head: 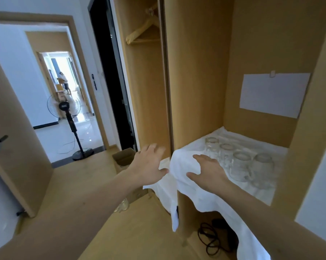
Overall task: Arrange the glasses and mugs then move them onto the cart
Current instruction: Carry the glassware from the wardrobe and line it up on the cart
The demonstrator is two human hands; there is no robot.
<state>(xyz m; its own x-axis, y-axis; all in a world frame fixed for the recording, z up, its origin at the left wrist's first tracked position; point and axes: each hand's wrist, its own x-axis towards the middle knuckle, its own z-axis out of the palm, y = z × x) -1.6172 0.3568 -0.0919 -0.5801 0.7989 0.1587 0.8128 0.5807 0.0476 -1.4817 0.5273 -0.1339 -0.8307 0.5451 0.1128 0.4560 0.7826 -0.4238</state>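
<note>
Several clear glass mugs [239, 160] stand mouth-up in a row on a white cloth [186, 162] that covers a shelf inside a wooden cabinet. My right hand [207, 171] hovers over the cloth's front left part, fingers spread, just left of the mugs and holding nothing. My left hand [149, 164] is stretched out with spread fingers in front of the cabinet's dividing panel, left of the shelf, also holding nothing. No cart is in view.
A cardboard box [123, 156] sits on the floor below my left hand. Black cables [212, 239] lie under the shelf. A standing fan [68, 117] is in the open doorway at left. A white sheet [273, 94] is stuck on the cabinet's back wall.
</note>
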